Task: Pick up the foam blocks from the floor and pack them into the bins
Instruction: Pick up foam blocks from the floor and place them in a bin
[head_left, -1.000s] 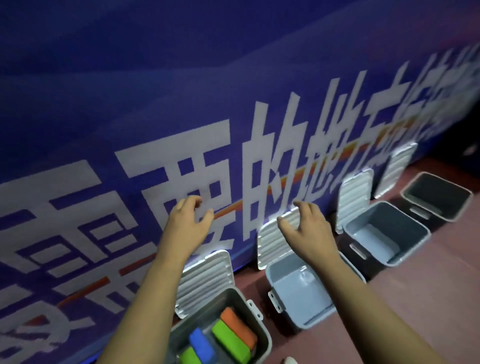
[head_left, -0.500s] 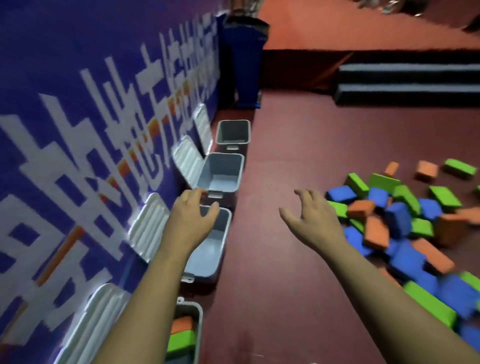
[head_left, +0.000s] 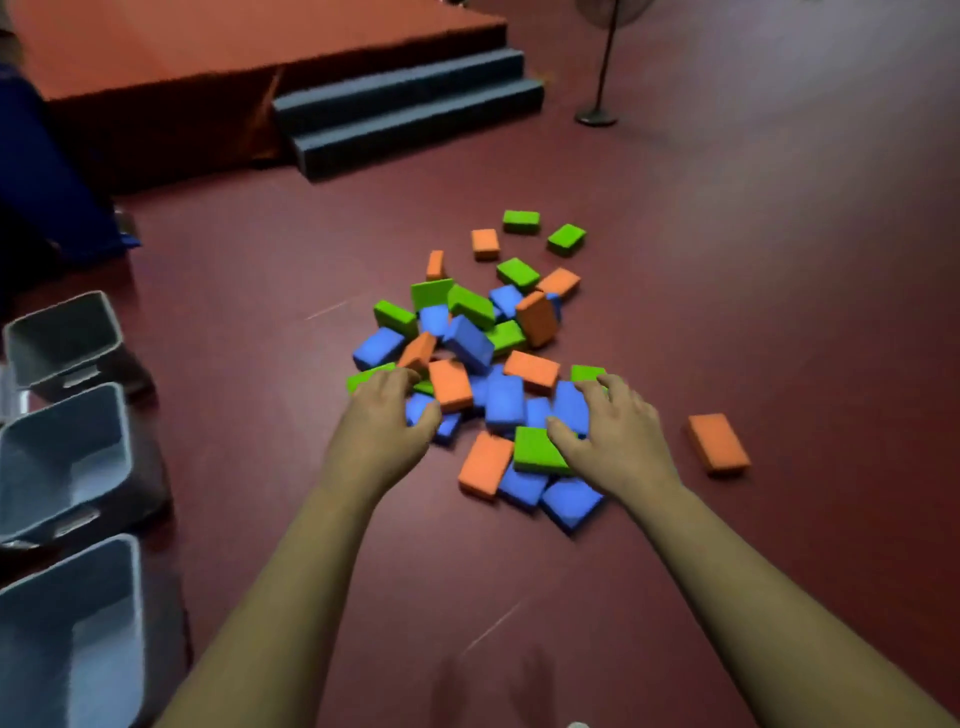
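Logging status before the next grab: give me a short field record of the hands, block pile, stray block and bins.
pile: blue, green and orange foam blocks, heaped
left hand: over the pile's left edge, fingers curved, grip unclear
right hand: over the pile's near right side, fingers curved, grip unclear
stray orange block: alone, right of the pile
bins: three grey, open, at the left; visible parts hold no blocks

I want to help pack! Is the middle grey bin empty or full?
Empty. The middle grey bin shows only its bare grey inside; nothing lies in it.
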